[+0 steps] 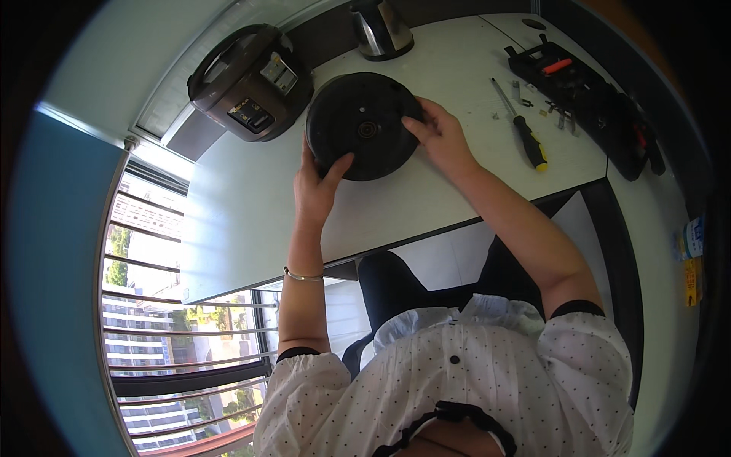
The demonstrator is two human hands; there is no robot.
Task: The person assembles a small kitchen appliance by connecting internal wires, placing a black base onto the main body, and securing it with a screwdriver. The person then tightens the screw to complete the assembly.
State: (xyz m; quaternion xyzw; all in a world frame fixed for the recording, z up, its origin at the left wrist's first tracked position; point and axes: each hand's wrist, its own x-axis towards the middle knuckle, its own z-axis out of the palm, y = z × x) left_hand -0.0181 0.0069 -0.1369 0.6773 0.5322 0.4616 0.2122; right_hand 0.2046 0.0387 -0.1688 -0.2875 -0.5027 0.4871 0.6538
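Both my hands hold a round black kettle base (362, 145) above the white desk. Its broad face is turned up toward me, with a small ringed fitting at the centre and a light dot beside it. At the lower left edge, my left hand (316, 183) has its thumb on top and its fingers mostly hidden behind the rim. Gripping the right edge, my right hand (438, 137) lays its thumb on the face. A screwdriver (525, 137) with a black and yellow handle lies on the desk, right of my right hand.
Behind the base stand a dark electric cooker (255, 84) at left and a steel kettle (381, 30). On the right lies an open black tool case (579, 99), with small bits (560, 114) scattered beside it. A barred window (190, 320) is at lower left.
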